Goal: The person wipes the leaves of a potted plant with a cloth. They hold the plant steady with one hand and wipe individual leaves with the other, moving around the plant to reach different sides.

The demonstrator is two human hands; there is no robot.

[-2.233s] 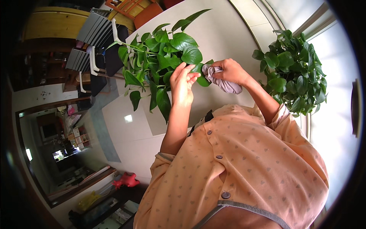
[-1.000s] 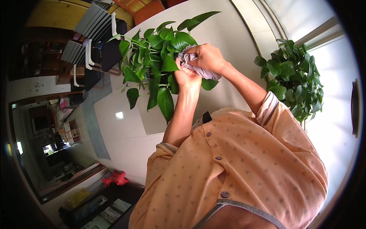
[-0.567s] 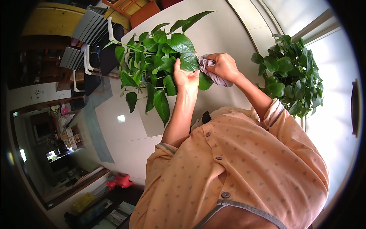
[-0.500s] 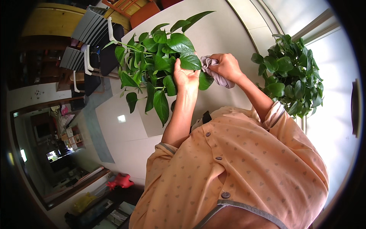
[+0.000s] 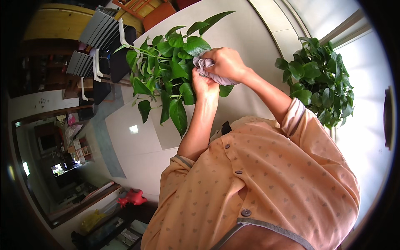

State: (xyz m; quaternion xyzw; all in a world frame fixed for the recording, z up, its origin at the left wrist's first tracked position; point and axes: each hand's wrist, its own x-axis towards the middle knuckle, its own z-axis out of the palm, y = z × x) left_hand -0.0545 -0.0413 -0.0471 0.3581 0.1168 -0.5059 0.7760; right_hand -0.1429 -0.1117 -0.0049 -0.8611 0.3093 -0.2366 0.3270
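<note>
A leafy green potted plant (image 5: 162,75) with broad glossy leaves spreads out ahead of me. Palm up, my left hand (image 5: 205,86) supports one of its leaves from below at the plant's right side, with the thumb at the leaf's edge. That leaf is mostly covered now, and so are the left fingers. My right hand (image 5: 227,63) is closed around a crumpled pale mauve cloth (image 5: 204,66) and presses it over the leaf, right above the left palm. Part of the cloth hangs toward me, beside a lower leaf (image 5: 225,90). The plant's pot is hidden by foliage.
A second bushy plant (image 5: 318,83) stands at the right by the bright window. Folding chairs (image 5: 98,31) and an orange wooden chair (image 5: 156,14) are at the far left. Pale tiled floor (image 5: 131,125) lies beneath, and a red object (image 5: 132,197) sits at the lower left.
My right hand has moved left with the cloth, from beside the leaf's tip onto the leaf, covering it. The left hand has stayed nearly in place under it.
</note>
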